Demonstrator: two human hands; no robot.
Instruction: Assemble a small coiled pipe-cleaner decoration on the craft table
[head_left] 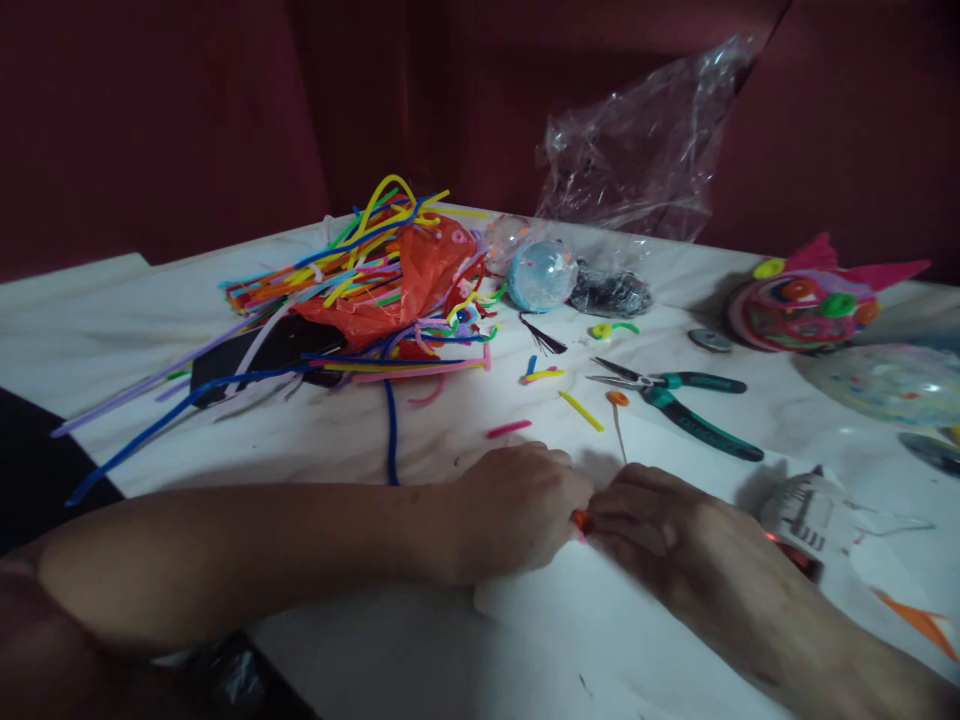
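Holding a small orange fuzzy piece (582, 521) low in the head view, between both hands, just above the white marbled tabletop (300, 450). My right hand (660, 530) is closing its fingertips on it; my left hand (517, 510) is curling its fingers against the other side, fingertips hidden, so I can't tell if they're clamping. A tiny pink bit is showing just under the piece. Beyond the hands, a pink fuzzy stick (508, 429), a yellow fuzzy stick (581, 411) and an orange coil with a pale stem (617, 398) are lying loose. Green-and-black-handled metal pliers (705, 430) are resting right of those, jaws spread. A white plastic device with a red glow (810, 515) is sitting just beyond my right forearm. Far left, multicoloured pipe cleaners (360, 240) are heaping around a crumpled red plastic sheet (431, 270). A clear blue ball (541, 275) is sitting beside that heap, a clear plastic bag (630, 150) standing behind. Far right, a decorated ball with pink fins (810, 305) is resting near a clear speckled ball (892, 383).
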